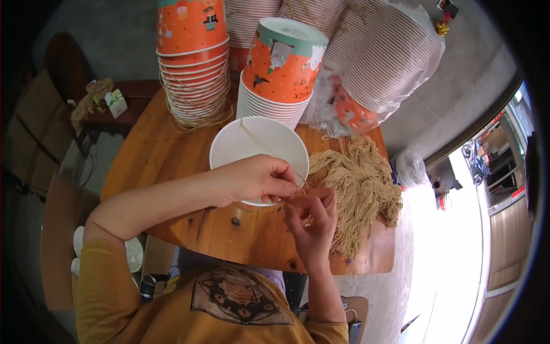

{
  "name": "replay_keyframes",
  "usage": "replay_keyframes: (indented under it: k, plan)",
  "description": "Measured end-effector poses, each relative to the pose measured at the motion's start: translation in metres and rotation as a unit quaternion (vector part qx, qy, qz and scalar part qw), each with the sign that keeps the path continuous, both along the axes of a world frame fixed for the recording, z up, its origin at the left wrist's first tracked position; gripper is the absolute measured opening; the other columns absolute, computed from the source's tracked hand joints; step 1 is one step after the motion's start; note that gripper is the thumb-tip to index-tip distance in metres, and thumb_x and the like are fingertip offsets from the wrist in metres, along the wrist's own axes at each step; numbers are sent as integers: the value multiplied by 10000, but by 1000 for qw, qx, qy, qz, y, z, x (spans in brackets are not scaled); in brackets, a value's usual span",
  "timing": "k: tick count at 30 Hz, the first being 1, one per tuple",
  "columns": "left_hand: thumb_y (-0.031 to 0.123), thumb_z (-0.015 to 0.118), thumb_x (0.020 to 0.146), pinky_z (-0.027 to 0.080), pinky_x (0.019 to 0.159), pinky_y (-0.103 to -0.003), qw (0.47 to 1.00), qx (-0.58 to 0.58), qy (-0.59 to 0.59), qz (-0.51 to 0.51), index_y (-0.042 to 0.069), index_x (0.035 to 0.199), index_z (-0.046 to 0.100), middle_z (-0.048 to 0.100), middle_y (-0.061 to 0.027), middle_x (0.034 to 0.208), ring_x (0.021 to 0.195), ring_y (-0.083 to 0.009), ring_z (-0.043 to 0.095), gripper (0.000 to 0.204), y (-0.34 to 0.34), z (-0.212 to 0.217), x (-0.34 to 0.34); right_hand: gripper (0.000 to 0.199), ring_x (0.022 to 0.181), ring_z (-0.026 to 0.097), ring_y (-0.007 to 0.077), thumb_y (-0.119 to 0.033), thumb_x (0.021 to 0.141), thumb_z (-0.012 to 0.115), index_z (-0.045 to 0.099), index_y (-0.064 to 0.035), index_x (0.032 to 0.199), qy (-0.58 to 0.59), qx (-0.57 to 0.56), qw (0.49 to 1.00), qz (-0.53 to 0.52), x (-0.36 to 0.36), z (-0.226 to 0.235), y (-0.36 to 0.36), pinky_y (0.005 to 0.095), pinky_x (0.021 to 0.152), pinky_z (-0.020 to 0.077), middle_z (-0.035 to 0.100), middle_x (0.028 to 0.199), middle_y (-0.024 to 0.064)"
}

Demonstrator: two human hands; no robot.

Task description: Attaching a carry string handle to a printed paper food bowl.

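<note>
A white-lined paper bucket (235, 146) stands mouth up on the wooden table in front of me. A thin tan string (260, 139) runs from its far rim across the mouth toward my fingers. My left hand (255, 180) reaches over the bucket and pinches the string at the right rim. Just right of it, my right hand (315, 218) is closed too, its thumb and fingertips pinched on the string's end. Beside my right hand lies a loose heap of tan strings (361, 195).
Behind the bucket stand a stack of upside-down orange buckets (283, 69) and, left of it, a stack of buckets with strings (192, 74). Plastic-wrapped bucket stacks (384, 57) fill the back right. The wooden table (166, 160) has a curved edge near my body.
</note>
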State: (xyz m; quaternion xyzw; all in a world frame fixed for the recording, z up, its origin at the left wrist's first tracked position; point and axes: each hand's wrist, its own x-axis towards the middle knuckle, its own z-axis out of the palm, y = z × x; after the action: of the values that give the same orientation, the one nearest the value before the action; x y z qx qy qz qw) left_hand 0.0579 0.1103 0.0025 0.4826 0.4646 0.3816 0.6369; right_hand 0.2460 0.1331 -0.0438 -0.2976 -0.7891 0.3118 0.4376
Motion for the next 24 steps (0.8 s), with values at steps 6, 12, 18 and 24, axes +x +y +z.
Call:
replay_keyframes:
  k: [6, 12, 18, 24]
  plan:
    - [139, 603, 920, 421, 623, -207, 999, -17, 46, 4, 19, 1024, 597, 601, -10, 911, 742, -62, 516, 159, -1, 8, 4, 209, 713, 512, 181, -41, 721, 787, 648, -78, 874, 14, 55, 998, -38, -14, 1, -9, 302, 570, 439, 508, 827, 45]
    - [116, 583, 914, 462, 671, -227, 998, -42, 22, 32, 18, 1028, 584, 599, -24, 913, 790, -82, 555, 151, 0, 9, 5, 218, 685, 533, 207, -55, 722, 783, 668, -90, 903, -33, 196, 978, -65, -12, 0, -6, 320, 577, 451, 522, 774, 41]
    - [51, 577, 905, 486, 711, -249, 999, 7, 38, 6, 3, 1057, 548, 595, -43, 920, 801, -102, 568, 162, 2, 7, -2, 172, 597, 529, 157, -26, 773, 741, 665, -67, 921, 6, 75, 997, -33, -1, 0, -3, 289, 517, 443, 554, 789, 50]
    - [0, 545, 897, 469, 761, -242, 998, 32, 56, -19, 2, 1109, 493, 544, -38, 949, 843, -100, 540, 219, -1, 5, -3, 107, 544, 438, 111, -41, 803, 718, 641, -40, 877, 51, -80, 995, -33, -3, 4, 3, 239, 495, 380, 508, 698, 33]
